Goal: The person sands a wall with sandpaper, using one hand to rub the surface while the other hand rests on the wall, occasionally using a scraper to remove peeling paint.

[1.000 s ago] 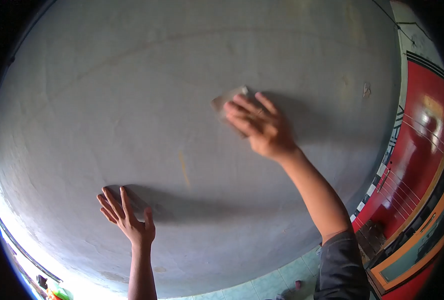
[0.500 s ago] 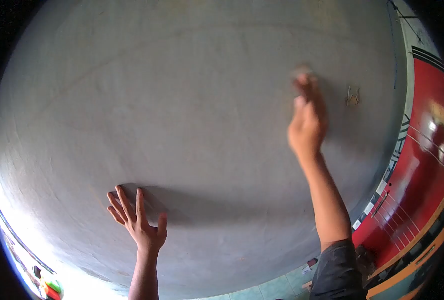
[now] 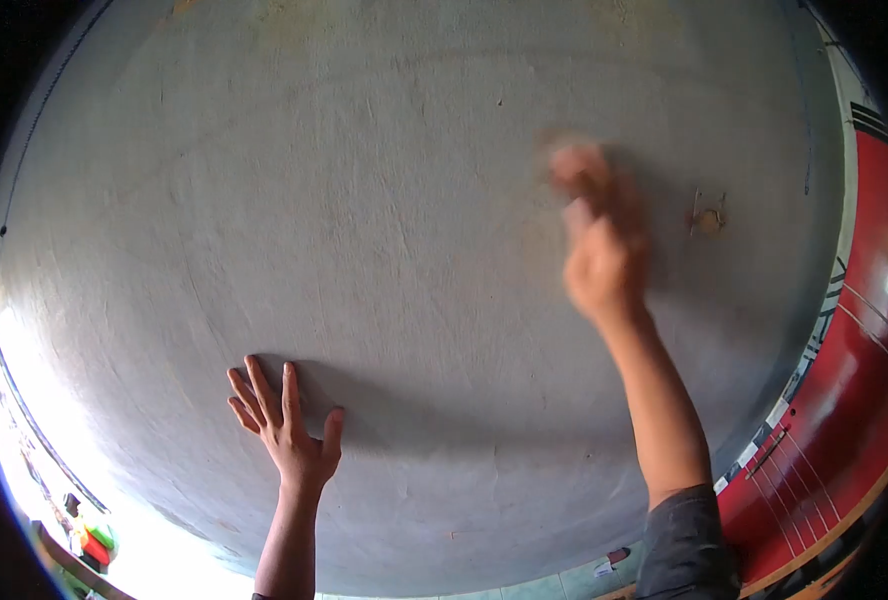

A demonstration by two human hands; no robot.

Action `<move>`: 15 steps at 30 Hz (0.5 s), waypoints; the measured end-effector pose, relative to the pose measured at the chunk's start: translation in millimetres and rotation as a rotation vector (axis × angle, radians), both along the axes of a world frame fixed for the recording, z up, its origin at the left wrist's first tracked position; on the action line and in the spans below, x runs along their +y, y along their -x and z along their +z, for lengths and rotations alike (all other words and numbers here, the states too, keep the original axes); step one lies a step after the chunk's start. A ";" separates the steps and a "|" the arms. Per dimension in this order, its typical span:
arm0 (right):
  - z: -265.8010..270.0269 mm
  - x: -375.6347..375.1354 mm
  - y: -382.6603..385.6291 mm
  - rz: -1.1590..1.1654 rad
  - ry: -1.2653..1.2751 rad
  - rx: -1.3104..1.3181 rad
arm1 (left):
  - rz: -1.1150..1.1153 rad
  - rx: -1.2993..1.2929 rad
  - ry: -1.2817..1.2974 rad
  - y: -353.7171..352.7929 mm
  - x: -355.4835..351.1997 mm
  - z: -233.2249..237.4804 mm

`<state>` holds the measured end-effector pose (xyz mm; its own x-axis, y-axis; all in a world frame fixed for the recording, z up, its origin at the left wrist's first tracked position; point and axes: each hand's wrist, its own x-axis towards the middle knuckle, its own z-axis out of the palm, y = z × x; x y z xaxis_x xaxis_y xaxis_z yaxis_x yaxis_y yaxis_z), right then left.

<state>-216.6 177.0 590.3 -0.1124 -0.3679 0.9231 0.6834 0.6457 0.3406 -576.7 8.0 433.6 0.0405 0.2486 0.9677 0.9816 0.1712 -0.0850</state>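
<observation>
A broad grey wall [image 3: 414, 280] with fine ridges fills most of the view. At lower left, my left hand [image 3: 296, 440] rests against it with fingers spread and nothing held. My right hand [image 3: 604, 255] is at the wall's upper right, its fingers bent and smeared by motion. A brownish blurred thing [image 3: 556, 138] shows at those fingertips, pressed to or close to the wall; its kind cannot be made out. Right of that hand, a small metal fitting with a tan round middle [image 3: 708, 220] is fixed to the wall.
A glossy red panel [image 3: 869, 270] with thin wires stands at the right, above a wooden edge [image 3: 824, 545]. Dark cords [image 3: 39, 125] hang at the upper sides. Pale floor tiles [image 3: 574, 582] show below. Bright light and coloured items [image 3: 94, 540] are at lower left.
My right hand has moved left across the wall, away from the metal fitting. The view has shifted slightly; my left hand stays spread on the wall.
</observation>
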 end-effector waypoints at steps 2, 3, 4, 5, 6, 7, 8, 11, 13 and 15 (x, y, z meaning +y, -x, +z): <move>0.2 0.4 -1.7 0.013 0.042 0.035 | 0.013 -0.004 0.016 3.5 -1.5 -2.9; -10.7 -2.4 12.9 0.040 0.034 -0.048 | 0.023 0.012 0.017 5.6 -2.9 -4.8; -23.2 -5.9 26.8 0.064 0.024 -0.126 | 0.030 0.033 0.016 7.0 -2.4 -5.7; -38.2 -12.6 41.2 0.066 0.012 -0.336 | 0.035 0.053 0.012 8.3 -2.5 -6.1; -36.8 -11.3 36.6 0.010 -0.001 -0.317 | 0.040 0.051 0.034 8.4 -4.4 -5.8; -33.0 -8.4 25.8 -0.043 -0.016 -0.298 | 0.049 0.047 0.053 7.8 -8.8 -5.2; -26.4 -6.0 16.9 -0.093 -0.029 -0.283 | 0.059 0.040 0.075 9.2 -14.4 -5.0; 4.7 -2.2 15.0 0.114 0.097 0.184 | -0.017 0.015 0.082 24.2 -26.9 5.9; 4.5 -17.5 49.0 0.046 0.018 0.093 | 0.000 0.012 0.078 41.4 -33.3 14.3; -11.1 -43.1 89.9 0.048 -0.058 -0.425 | -0.006 0.027 0.059 59.2 -41.3 27.7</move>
<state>-306.4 133.9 579.2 -0.4598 -0.4317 0.7761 0.4442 0.6450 0.6219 -635.9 -33.3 461.3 0.0682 0.3054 0.9498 0.9797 0.1595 -0.1216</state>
